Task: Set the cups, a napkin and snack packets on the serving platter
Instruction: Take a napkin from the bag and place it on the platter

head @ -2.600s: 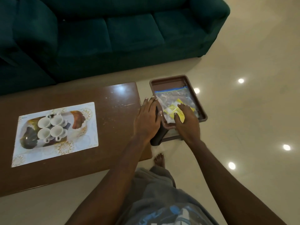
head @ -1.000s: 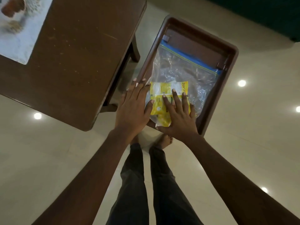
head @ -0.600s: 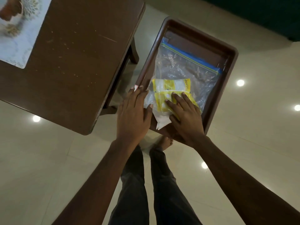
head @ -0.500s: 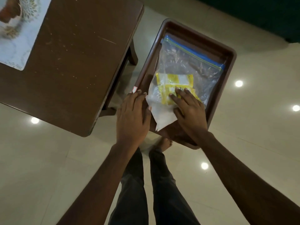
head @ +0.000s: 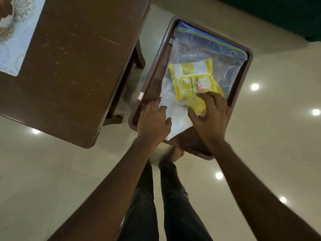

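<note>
Two yellow printed snack packets [head: 192, 79], glossy flat foil sachets, lie one overlapping the other inside a clear crinkled plastic zip bag [head: 208, 49] with a blue seal strip along its far edge. A white paper napkin [head: 175, 117], soft and folded, sticks out of the bag's near end; its pointed corner reaches toward the near rim. All of this rests in a dark brown rectangular plastic serving platter [head: 152, 75] with rounded corners and a raised lip. The platter sits tilted, off the end of the counter, above the floor; what carries it cannot be told. A small white sticker with red border [head: 141, 95] is on its left rim.

Right hand [head: 210, 117]: palm down, fingers curled, fingertips pressing on the near edge of the lower yellow packet through the bag, thumb against the napkin. Looks like a pinch on the packet, grip not fully seen. Left hand [head: 152, 119]: palm down at the platter's near-left corner, fingers flat on the napkin's left edge, thumb touching the napkin, pressing rather than gripping.

Left of the platter, the dark brown wooden counter [head: 74, 66], surface scratched and speckled. A pale placemat with lacy pattern [head: 17, 37] lies at its far-left corner, partly cut off by the frame. Below: glossy cream tiled floor [head: 52, 171] with reflected ceiling lights, dark trouser legs [head: 156, 197], one bare foot [head: 175, 153]. Dark green sofa [head: 278, 11] at upper right.
</note>
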